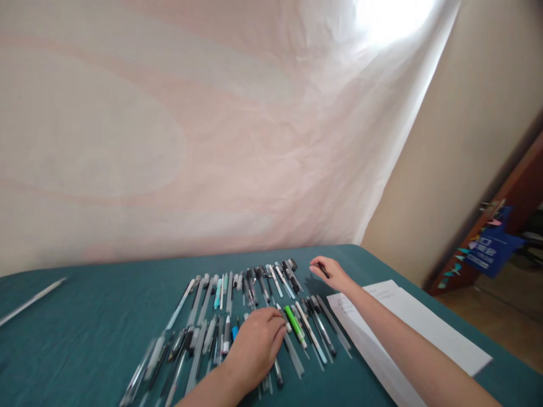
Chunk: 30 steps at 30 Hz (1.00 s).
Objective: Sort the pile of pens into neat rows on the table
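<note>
My right hand (335, 275) is raised over the far right part of the table, its fingers closed on a short, dark pen (323, 271). Below and to the left, my left hand (259, 333) rests over the nearer row of pens with its fingers bent and together; their tips are hidden, so anything in them is out of sight. Just right of it lie a bright green pen (295, 326) and a white pen with a light blue end (311, 333). A blue pen part (235, 332) shows at its left. Behind it runs a second row of pens (229, 291), several with clear barrels.
White paper sheets (441, 333) lie under my right forearm, one with writing. A long white stick-like thing (31, 302) is at the far left of the green tablecloth (85, 333). A pale hanging cloth (212, 141) stands behind the table; a blue bag-like thing (494, 249) hangs at the right.
</note>
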Each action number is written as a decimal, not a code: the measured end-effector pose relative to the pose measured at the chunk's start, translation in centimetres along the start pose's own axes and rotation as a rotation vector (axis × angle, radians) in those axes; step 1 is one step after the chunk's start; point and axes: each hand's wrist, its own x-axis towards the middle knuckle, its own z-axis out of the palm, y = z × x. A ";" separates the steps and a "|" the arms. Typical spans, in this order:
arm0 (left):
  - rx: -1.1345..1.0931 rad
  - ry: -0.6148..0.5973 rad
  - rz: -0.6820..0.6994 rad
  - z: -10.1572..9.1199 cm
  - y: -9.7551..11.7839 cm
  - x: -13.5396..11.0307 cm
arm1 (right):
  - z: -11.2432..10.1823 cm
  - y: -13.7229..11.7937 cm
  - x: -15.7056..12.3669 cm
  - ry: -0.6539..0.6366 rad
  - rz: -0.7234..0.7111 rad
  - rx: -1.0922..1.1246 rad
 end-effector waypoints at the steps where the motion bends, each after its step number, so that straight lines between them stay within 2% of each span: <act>1: 0.002 0.003 -0.004 0.0 -0.1 -0.2 | 1.1 -0.1 1.3 0.012 0.016 -0.015; 6: 0.019 0.010 -0.014 0.1 -0.5 -0.7 | 6.1 0.6 6.1 0.072 0.135 -0.070; 10: 0.024 -0.003 -0.013 0.0 -0.6 -0.9 | 7.8 1.3 7.2 0.061 0.198 -0.088; 14: 0.013 -0.006 -0.013 -0.1 -0.6 -0.9 | 7.5 1.6 6.9 0.047 0.237 -0.097; 20: -0.019 -0.007 -0.026 -0.7 -0.2 -1.0 | 4.7 0.9 4.8 0.013 0.244 -0.018; 22: -0.064 0.003 -0.034 -0.7 -0.2 -1.1 | 3.6 -0.6 3.5 -0.003 0.192 0.045; 25: -0.254 0.068 -0.113 -0.3 -0.5 -0.9 | 2.3 -4.3 0.9 -0.056 0.076 0.162; 28: -0.632 0.171 -0.309 0.3 -0.6 -0.4 | 1.9 -9.0 -2.3 -0.138 -0.064 0.463; 30: -0.899 0.208 -0.428 0.6 -0.4 -0.1 | 2.1 -11.7 -4.4 -0.148 -0.074 0.581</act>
